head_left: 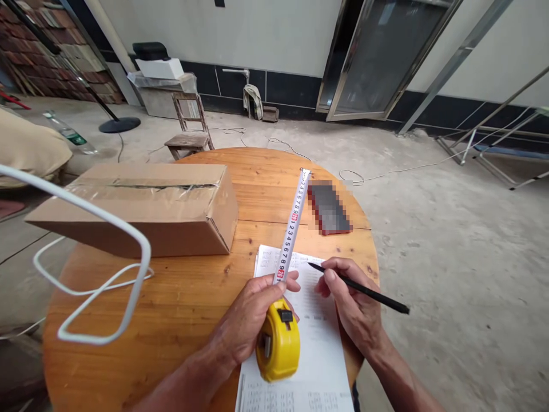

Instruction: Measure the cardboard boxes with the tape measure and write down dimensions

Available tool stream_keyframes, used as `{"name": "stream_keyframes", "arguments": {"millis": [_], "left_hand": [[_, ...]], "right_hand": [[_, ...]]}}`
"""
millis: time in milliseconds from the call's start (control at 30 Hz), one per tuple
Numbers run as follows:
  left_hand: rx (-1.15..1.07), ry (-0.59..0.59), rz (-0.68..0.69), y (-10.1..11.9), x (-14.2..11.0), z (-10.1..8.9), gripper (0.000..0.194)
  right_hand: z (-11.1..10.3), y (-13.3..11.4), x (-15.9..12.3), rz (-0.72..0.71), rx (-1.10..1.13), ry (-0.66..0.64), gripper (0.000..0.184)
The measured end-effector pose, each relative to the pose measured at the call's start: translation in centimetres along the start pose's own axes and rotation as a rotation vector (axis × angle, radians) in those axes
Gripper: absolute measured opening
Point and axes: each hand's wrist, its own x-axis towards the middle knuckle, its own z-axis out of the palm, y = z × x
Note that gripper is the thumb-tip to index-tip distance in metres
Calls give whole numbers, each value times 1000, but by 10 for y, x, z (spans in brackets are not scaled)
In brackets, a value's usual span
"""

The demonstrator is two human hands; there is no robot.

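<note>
My left hand [251,315] is closed on a yellow tape measure [278,343], thumb pressed on the blade near its mouth. The white tape blade [292,226] stretches away over the table, its end near the phone. A black pen [369,292] is pinched in my right hand [354,306], its tip pointing left above the paper. Beneath both hands lies a stack of white paper sheets [317,355] with rows of small writing, partly covered by the left hand and the tape measure.
On the round wooden table [171,320] stand a taped cardboard box [171,212] at left and a blurred-out dark phone-like object [330,209] with a red edge. A white cable [141,297] loops at left. Beyond are a small wooden chair [189,126] and loose cords on the concrete floor.
</note>
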Motion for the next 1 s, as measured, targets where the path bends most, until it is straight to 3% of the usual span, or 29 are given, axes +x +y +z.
{"name": "stream_keyframes", "arguments": {"millis": [200,300,633,800,1000], "left_hand": [[-20,3,-5,-1,4,0,23],[-11,-5,9,-3,5,-1,23],[-37,-37,66,-4,5,-4,19],[13,6,82,-6,6,-5,24],[0,-5,59,-8,6,-6,23]], "right_hand": [[12,10,10,183,141,-46,19],[14,13,11,208,146,-42,21],[16,12,6,80,-67,30,20],[18,10,2,-47,-216,-1,16],[19,9,5,-89,-254,-16,13]]}}
